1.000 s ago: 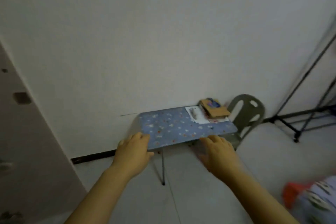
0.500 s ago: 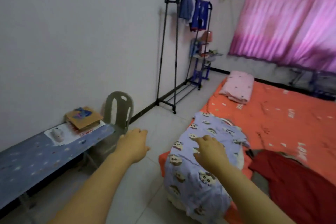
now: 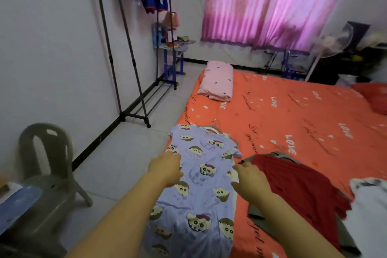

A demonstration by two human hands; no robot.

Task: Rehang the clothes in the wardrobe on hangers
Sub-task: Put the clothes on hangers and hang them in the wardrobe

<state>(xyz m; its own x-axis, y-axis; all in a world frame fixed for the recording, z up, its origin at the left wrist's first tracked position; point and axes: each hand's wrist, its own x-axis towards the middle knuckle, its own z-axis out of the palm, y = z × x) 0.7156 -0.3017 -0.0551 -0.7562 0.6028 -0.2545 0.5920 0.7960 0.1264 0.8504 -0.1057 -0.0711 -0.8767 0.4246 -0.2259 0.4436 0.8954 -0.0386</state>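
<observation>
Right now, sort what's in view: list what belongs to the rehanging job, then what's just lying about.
Job: purple cartoon-print garment on the bed; red garment beside it; clothes rack by the wall; left hand and right hand, held over the garments.
Lying about: pink pillow; grey plastic chair; standing fan; red lamp.

bed [image 3: 297, 117], orange sheet | on it: pink pillow [image 3: 217, 81]; lilac cartoon-print garment [image 3: 199, 186]; red garment [image 3: 293, 184]; white cloth [image 3: 370, 207]

Both hands [image 3: 165, 168] [image 3: 250, 181] over purple cartoon shirt [image 3: 199, 190] on orange bed [image 3: 293, 115].
</observation>
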